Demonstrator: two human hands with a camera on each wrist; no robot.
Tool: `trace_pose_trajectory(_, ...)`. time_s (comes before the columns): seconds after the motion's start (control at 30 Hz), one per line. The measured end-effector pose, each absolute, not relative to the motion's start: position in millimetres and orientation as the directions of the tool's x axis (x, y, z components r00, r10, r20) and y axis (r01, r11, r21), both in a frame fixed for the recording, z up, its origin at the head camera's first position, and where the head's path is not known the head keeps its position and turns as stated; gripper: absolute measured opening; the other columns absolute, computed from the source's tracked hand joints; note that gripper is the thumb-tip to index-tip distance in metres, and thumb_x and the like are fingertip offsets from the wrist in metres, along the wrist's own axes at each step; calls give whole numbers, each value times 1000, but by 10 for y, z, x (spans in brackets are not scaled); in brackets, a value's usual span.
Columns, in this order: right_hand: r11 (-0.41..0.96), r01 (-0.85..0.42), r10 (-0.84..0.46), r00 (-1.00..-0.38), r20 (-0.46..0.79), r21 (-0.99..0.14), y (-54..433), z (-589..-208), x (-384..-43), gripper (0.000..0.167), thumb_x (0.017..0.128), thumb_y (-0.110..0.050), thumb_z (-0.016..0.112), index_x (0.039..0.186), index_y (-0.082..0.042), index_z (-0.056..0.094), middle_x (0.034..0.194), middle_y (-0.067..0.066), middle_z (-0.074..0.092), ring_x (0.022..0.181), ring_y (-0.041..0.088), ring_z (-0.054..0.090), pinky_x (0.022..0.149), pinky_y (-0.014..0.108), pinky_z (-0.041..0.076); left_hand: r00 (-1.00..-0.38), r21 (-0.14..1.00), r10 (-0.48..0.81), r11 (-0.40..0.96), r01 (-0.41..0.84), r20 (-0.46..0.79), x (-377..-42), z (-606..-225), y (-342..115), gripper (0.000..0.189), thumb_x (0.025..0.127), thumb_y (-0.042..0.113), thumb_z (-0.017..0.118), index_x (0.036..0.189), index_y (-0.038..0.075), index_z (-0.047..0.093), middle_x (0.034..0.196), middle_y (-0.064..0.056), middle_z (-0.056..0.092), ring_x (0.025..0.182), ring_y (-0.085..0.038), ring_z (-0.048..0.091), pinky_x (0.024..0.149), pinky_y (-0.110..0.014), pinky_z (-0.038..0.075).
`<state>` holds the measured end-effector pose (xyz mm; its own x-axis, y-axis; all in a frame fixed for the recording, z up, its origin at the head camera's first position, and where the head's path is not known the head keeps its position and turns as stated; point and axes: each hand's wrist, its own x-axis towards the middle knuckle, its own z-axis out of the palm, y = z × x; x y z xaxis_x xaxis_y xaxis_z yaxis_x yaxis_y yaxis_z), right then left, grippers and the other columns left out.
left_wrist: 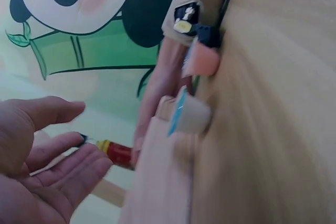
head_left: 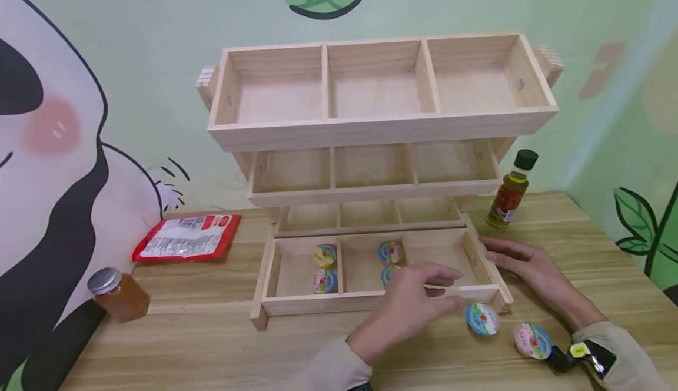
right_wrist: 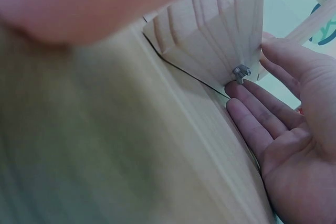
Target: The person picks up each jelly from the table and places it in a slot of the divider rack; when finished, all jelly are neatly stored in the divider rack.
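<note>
My left hand (head_left: pixel 410 305) hovers over the front edge of the lowest drawer (head_left: pixel 318 305) of a wooden tiered rack, thumb and fingers apart and holding nothing. Just beyond its fingertips a jelly cup (head_left: pixel 482 319) sits on the table; a pink jelly cup (head_left: pixel 532 340) lies farther right, beside the right wrist. Two jelly cups (head_left: pixel 325 255) are in the drawer's left compartment. Two more (head_left: pixel 391 252) are in the middle one, the nearer partly covered by my left hand. My right hand (head_left: pixel 529 267) touches the rack's right side with its fingers extended, near a metal bolt (right_wrist: pixel 241 73).
Above the lowest drawer rise more three-compartment wooden trays (head_left: pixel 381 135). An oil bottle (head_left: pixel 511 191) with a black cap stands behind my right hand. To the left are a red and white packet (head_left: pixel 188 237) and a silver-lidded jar (head_left: pixel 119 294) on the wooden table (head_left: pixel 201 344).
</note>
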<state>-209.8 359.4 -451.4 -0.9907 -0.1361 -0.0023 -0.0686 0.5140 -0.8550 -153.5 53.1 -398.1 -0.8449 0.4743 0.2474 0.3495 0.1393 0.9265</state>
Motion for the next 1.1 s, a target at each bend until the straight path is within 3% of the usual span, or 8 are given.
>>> trace_pose_trajectory(0.3, 529, -63, -118, -993, 0, -846, 3597, -4529, -2096, 58, 107, -45, 63, 153, -11, 58, 158, 16, 52, 149, 38, 37, 115, 67, 29, -833, 975, 522, 6, 221, 185, -1468, -4134, 694, 33, 90, 2, 85, 122, -2, 76, 118, -6, 77, 103, -8, 73, 85, -18, 58)
trace_pose_trajectory(0.53, 525, -63, -124, -992, -3, -849, 3588, -4518, -2097, 58, 107, -45, 63, 153, -11, 57, 158, 17, 51, 149, 39, 36, 114, 68, 29, -825, 960, 538, 94, 263, 174, -1420, -4189, 741, 30, 91, 8, 85, 120, 5, 79, 117, 2, 77, 98, -3, 72, 84, -14, 56)
trace_pose_trajectory(0.8, 518, -62, -129, -992, -6, -853, 3588, -4514, -2091, 60, 107, -45, 63, 154, -8, 56, 160, 18, 48, 150, 44, 33, 115, 73, 26, -813, 926, 543, 153, 344, 212, -1429, -4291, 805, 34, 87, 4, 88, 120, 6, 79, 118, 4, 77, 94, 4, 69, 82, -12, 55)
trace_pose_trajectory(1.1, 511, -64, -125, -992, 0, -857, 3588, -4516, -2093, 59, 107, -44, 64, 153, -8, 57, 159, 19, 48, 150, 43, 34, 115, 72, 26, -811, 868, 536, 260, 423, 234, -1472, -4358, 829, 36, 84, 12, 93, 118, 12, 81, 116, 11, 77, 104, 8, 63, 89, -10, 50)
